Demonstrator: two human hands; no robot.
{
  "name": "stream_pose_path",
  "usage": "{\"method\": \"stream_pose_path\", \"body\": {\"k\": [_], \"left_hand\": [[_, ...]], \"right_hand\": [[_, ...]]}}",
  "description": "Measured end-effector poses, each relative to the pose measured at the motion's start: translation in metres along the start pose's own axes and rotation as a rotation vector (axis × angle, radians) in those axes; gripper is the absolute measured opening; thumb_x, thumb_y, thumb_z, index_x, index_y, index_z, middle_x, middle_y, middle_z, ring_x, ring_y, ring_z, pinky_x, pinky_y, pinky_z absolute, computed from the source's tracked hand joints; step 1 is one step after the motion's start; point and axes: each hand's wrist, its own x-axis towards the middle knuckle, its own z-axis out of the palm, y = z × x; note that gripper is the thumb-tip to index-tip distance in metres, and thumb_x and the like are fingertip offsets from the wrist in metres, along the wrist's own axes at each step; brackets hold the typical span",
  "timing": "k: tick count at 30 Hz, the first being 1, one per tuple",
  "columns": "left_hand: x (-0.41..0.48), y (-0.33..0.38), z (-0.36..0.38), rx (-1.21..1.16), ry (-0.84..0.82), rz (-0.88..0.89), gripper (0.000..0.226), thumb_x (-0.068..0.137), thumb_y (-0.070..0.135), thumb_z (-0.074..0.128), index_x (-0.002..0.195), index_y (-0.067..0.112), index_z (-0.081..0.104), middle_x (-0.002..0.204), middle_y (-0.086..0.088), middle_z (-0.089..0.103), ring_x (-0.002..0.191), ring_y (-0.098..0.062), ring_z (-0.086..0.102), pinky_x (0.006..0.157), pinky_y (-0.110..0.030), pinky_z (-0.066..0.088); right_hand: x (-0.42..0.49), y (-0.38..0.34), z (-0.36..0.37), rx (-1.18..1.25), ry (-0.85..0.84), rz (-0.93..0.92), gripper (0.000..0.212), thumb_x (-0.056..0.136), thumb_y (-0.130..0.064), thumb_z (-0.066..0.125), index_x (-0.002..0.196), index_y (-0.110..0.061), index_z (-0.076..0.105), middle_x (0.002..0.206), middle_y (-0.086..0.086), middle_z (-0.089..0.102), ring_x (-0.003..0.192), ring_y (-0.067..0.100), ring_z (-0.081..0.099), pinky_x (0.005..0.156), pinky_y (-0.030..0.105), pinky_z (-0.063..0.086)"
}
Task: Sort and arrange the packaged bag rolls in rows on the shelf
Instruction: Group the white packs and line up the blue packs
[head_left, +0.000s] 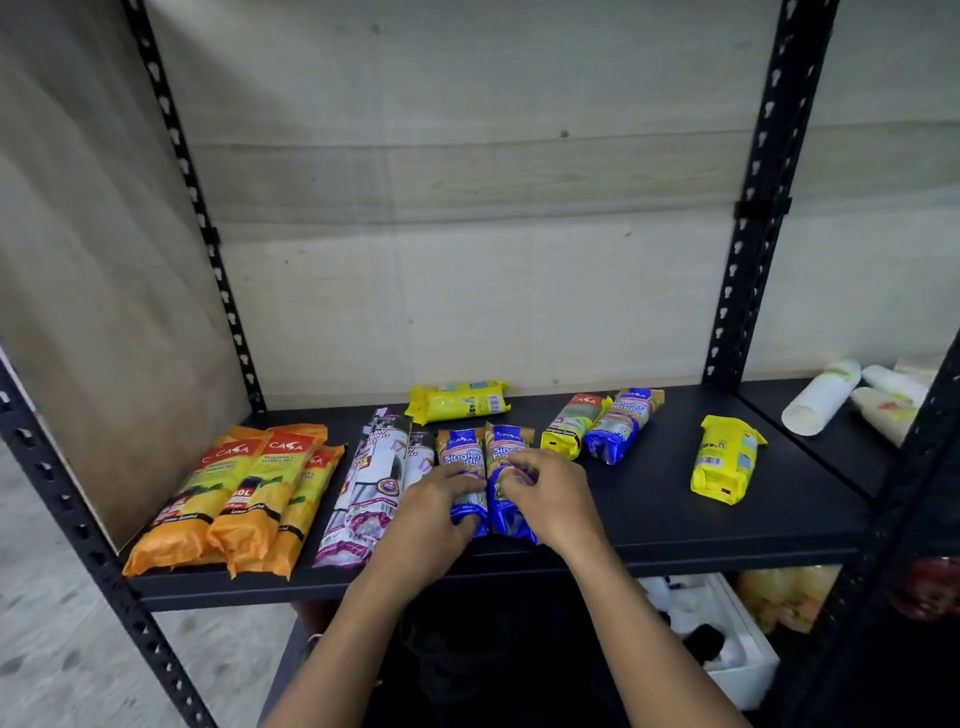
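Blue bag rolls, two of them, lay side by side near the front middle of the black shelf (675, 525), their long sides touching. The left blue roll (464, 470) was under the left hand (431, 512), whose fingers curled over its lower half in a loose grip. The right hand (548, 496) rested on the right blue roll (506, 467), fingertips bent and pinching the wrapper near its middle.

At nine o'clock from this pair, just beside it, lay the white and purple rolls (371, 483), partly hidden by the left wrist. Farther toward nine o'clock sat three orange rolls (244, 499) in a tight row at the shelf's left end.

At twelve o'clock, near the back wall, a yellow roll (460, 401) lay crosswise. At two o'clock a yellow and red roll (571, 423) touched a third blue roll (621, 423). At three o'clock, well apart, another yellow roll (724, 460) lay alone.

Beyond the right upright post (748, 208), white bottles (826, 395) lay on the neighbouring shelf.
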Motion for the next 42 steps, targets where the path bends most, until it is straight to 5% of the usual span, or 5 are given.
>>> {"method": "stream_pose_path", "body": {"k": [14,20,26,34,42], "left_hand": [[0.0,0.007,0.0,0.009,-0.074,0.026,0.051,0.086,0.023,0.063,0.135,0.033,0.053,0.151,0.006,0.034,0.137,-0.014,0.034,0.102,-0.022,0.028],[0.004,0.015,0.005,-0.068,0.03,-0.012,0.045,0.085,0.035,0.057,0.13,0.038,0.054,0.152,0.005,0.031,0.14,-0.013,0.031,0.106,-0.034,0.037],[0.024,0.021,0.014,-0.033,0.09,0.012,0.038,0.087,0.054,0.05,0.119,0.036,0.061,0.137,0.012,0.044,0.128,-0.012,0.044,0.098,-0.034,0.046],[0.036,0.032,0.026,0.023,0.036,0.085,0.038,0.089,0.045,0.058,0.123,0.029,0.065,0.14,0.008,0.048,0.131,-0.013,0.04,0.104,-0.026,0.033],[0.037,0.025,0.031,0.086,-0.001,0.066,0.043,0.087,0.055,0.054,0.123,0.035,0.064,0.145,0.009,0.047,0.131,-0.015,0.043,0.107,-0.035,0.039]], "right_hand": [[0.004,0.008,-0.006,-0.021,-0.101,-0.043,0.037,0.095,-0.033,0.061,0.128,-0.019,0.067,0.124,-0.004,0.066,0.097,0.001,0.054,0.07,0.007,0.038],[0.019,0.026,-0.032,-0.045,0.099,-0.002,0.035,0.094,-0.049,0.058,0.118,-0.026,0.07,0.119,-0.006,0.067,0.104,0.012,0.063,0.087,0.038,0.055],[0.047,0.056,-0.068,-0.272,0.275,0.082,0.041,0.092,-0.031,0.063,0.132,-0.023,0.059,0.137,0.006,0.046,0.123,0.03,0.04,0.092,0.043,0.047],[0.067,0.075,-0.075,-0.317,-0.003,0.2,0.077,0.091,-0.023,0.067,0.156,-0.025,0.027,0.16,0.007,0.014,0.137,0.037,0.028,0.105,0.045,0.041],[0.072,0.085,-0.063,-0.3,-0.024,0.212,0.055,0.088,-0.013,0.068,0.137,-0.018,0.046,0.152,0.01,0.023,0.118,0.037,0.054,0.095,0.046,0.051]]}}
